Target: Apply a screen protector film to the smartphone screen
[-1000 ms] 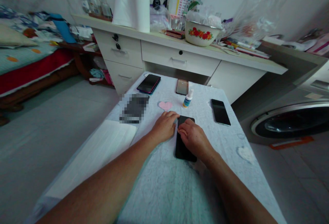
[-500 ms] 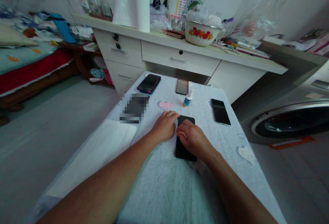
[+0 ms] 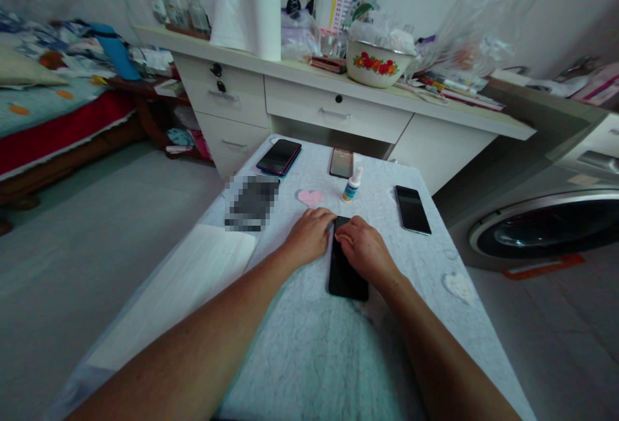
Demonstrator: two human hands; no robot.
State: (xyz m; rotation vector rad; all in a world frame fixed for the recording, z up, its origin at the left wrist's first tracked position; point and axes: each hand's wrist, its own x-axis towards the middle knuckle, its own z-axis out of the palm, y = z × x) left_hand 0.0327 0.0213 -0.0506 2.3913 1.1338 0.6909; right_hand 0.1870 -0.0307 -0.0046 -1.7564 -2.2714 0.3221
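Observation:
A black smartphone (image 3: 347,279) lies flat on the cloth-covered table, screen up. My left hand (image 3: 310,234) rests at its upper left edge, fingers bent and the tips against the side. On the upper part of the screen is my right hand (image 3: 365,244), its fingers closed and pressed down; a small peach-coloured edge shows under them, too little to name. Just beyond the hands lie a pink heart-shaped piece (image 3: 310,198) and a small white spray bottle (image 3: 352,186) with a blue label, standing upright.
Around the table (image 3: 290,356) lie another phone (image 3: 413,209) at right, stacked phones (image 3: 279,156) at far left, a phone case (image 3: 342,163), a blurred-out dark item (image 3: 254,203) and a white sheet (image 3: 178,292). A washing machine (image 3: 541,169) stands right; a drawer desk (image 3: 338,102) stands behind.
My right hand has shifted slightly up and to the right over the phone's screen. My left hand keeps its place at the phone's edge. The whole view has moved a little.

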